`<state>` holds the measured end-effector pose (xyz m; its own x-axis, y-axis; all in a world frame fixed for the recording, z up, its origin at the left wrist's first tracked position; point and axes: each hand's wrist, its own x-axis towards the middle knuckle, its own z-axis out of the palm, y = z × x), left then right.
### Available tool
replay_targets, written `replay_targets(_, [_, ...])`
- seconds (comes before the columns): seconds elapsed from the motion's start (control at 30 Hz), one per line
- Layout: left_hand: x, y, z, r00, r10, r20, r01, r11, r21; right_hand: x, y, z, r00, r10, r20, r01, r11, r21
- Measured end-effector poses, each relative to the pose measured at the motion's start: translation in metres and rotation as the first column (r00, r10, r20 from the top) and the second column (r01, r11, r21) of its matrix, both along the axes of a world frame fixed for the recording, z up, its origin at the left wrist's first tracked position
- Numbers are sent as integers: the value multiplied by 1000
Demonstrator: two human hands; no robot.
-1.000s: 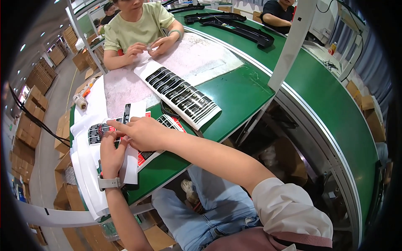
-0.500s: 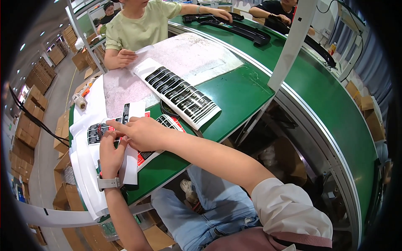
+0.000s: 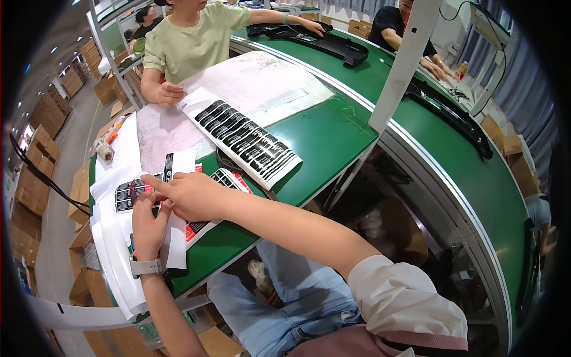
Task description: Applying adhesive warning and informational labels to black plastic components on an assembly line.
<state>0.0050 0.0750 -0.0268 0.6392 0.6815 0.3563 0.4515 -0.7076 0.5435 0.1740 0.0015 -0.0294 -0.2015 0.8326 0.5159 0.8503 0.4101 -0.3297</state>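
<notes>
At the left end of the green table, my hands work close together over printed label sheets. My left hand (image 3: 148,226), with a pale watch strap at the wrist, has its fingers bent together at the edge of a black-printed label sheet (image 3: 124,199). My right hand (image 3: 193,195) reaches across from the right, its index finger pointing along the sheet and its other fingers curled near my left fingertips. A small dark reddish piece shows at the fingertips; what they pinch is mostly hidden. A red, black and white label sheet (image 3: 195,229) lies partly beneath my right hand.
A long black-printed label sheet (image 3: 244,140) lies further across the green table (image 3: 333,131). White backing sheets (image 3: 110,256) hang over the left edge, near an orange-and-white tool (image 3: 106,147). A co-worker's hand (image 3: 312,27) touches a black plastic part (image 3: 345,50). A white post (image 3: 395,71) stands at right.
The whole view has shifted slightly. My hands stay over the same label sheet with little movement. Opposite, the co-worker's raised hand no longer holds up the white slip. At far right, another co-worker's arms have moved.
</notes>
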Motion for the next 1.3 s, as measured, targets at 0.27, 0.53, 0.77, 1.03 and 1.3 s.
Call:
replay_targets(0.27, [1,0,-2,1000,4,-12,-3,1000,30,1,-1,1,1000,12,-3,-12,1000,-19])
replay_targets(0.53, [5,-8,7,1000,13,-8,-13,1000,-24,0,-4,3,1000,1,-28,-1,1000,6])
replay_targets(0.77, [1,-2,4,1000,-25,-3,25,999,32,-1,-7,8,996,28,-86,-24,999,43])
replay_targets(1.03, [3,-7,8,999,-11,-35,11,1000,11,0,-9,10,993,43,-110,-39,998,41])
replay_targets(1.3, [3,-5,6,999,-18,-28,19,999,29,0,-7,9,991,66,-116,-64,998,18])
